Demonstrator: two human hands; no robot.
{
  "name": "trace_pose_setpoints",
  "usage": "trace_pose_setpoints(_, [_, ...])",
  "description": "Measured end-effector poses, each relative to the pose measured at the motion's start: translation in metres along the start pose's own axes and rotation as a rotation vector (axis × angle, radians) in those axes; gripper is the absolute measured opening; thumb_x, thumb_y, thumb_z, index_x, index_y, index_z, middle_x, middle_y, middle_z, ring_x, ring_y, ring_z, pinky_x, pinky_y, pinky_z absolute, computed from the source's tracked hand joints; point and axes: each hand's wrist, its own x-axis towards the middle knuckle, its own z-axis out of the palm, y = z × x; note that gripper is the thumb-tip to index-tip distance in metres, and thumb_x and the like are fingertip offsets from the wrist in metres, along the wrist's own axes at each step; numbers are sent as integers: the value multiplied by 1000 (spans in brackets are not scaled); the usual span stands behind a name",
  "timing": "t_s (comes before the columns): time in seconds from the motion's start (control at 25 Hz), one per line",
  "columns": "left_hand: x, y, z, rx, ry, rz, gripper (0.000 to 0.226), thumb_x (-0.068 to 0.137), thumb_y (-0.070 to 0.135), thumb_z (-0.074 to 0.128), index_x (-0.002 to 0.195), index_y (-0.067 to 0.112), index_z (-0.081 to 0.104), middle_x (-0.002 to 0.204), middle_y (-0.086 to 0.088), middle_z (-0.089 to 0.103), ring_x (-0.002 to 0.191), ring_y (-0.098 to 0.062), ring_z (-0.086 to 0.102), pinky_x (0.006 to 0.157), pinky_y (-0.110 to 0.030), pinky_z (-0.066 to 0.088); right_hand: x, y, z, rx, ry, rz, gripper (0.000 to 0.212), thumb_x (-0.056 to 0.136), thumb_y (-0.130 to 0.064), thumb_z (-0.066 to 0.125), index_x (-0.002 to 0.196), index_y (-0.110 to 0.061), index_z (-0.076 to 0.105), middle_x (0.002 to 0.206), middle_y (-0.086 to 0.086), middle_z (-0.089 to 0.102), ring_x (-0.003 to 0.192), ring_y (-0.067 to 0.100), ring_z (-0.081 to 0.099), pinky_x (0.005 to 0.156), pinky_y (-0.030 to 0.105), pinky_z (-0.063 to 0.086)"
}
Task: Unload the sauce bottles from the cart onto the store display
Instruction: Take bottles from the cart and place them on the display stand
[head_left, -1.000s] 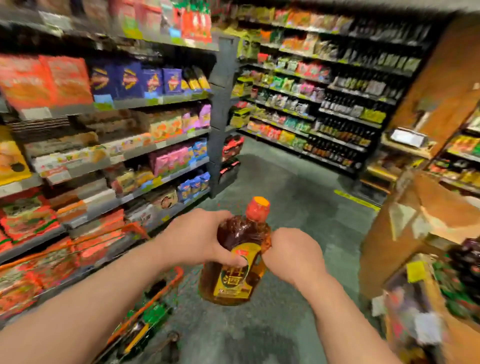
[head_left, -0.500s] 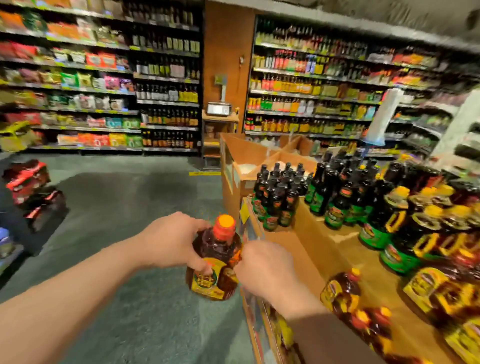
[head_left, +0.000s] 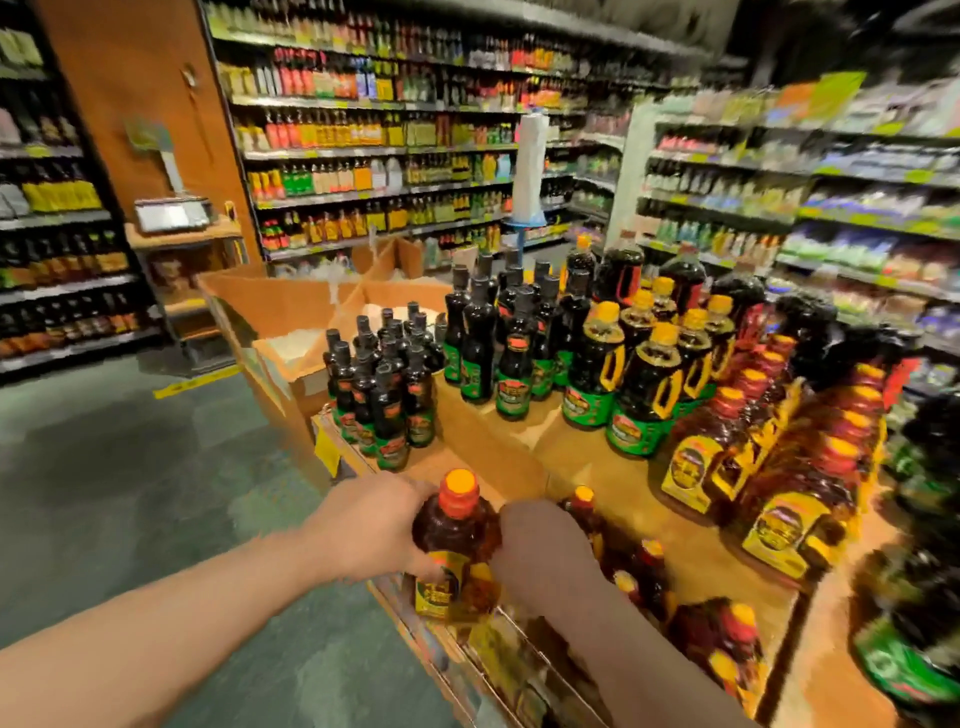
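Note:
I hold an amber sauce bottle with an orange cap and yellow label upright at the near left corner of the wooden display table. My left hand grips its left side. My right hand wraps its right side, fingers hidden behind the bottle. Several matching amber bottles stand on the display just right of my hands. The cart is out of view.
Small dark bottles, taller dark ones and handled jugs fill the display behind. Large amber jugs crowd its right side. Open cardboard boxes sit beyond. Stocked shelves line the aisle; green floor lies left.
My view has swung right from the snack shelves to the display. Both hands carried the bottle along and it is now lower, at the display's near corner.

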Motion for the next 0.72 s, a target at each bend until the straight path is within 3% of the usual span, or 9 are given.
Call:
trace_pose_setpoints(0.12, [43, -4, 15, -11, 17, 110, 59, 72, 59, 71, 116, 27, 49, 108, 0, 67, 101, -23, 63, 68, -32, 44, 15, 16, 11, 58, -4, 189, 19, 86, -14, 51, 101, -9, 61, 105, 10, 62, 100, 30, 60, 78, 37, 49])
trace_pose_setpoints(0.28, [94, 12, 32, 26, 19, 315, 75, 74, 63, 69, 129, 27, 34, 113, -1, 64, 102, -25, 62, 69, -32, 42, 28, 46, 33, 77, 60, 325, 12, 84, -17, 53, 87, -11, 64, 88, 8, 66, 86, 29, 64, 61, 33, 42])
trace_pose_setpoints(0.44, [145, 28, 58, 10, -12, 469, 77, 73, 61, 71, 129, 26, 32, 113, -1, 64, 101, -26, 62, 77, -36, 51, 41, 80, 54, -49, 2, 379, 19, 87, -12, 48, 87, -11, 66, 90, 10, 68, 86, 30, 65, 64, 36, 44])
trace_pose_setpoints(0.6, [185, 35, 89, 36, -69, 524, 75, 74, 55, 72, 133, 32, 32, 110, 4, 65, 99, -21, 63, 77, -34, 51, 53, 104, 82, -11, -114, 487, 19, 84, -12, 56, 66, -9, 53, 78, 10, 60, 79, 32, 62, 59, 34, 43])
trace_pose_setpoints(0.72, [207, 33, 110, 37, -128, 587, 75, 74, 57, 70, 133, 34, 31, 111, 5, 64, 102, -22, 61, 79, -36, 50, 55, 106, 98, 42, -136, 531, 7, 83, -8, 58, 76, -8, 60, 91, 12, 62, 87, 33, 62, 68, 38, 49])
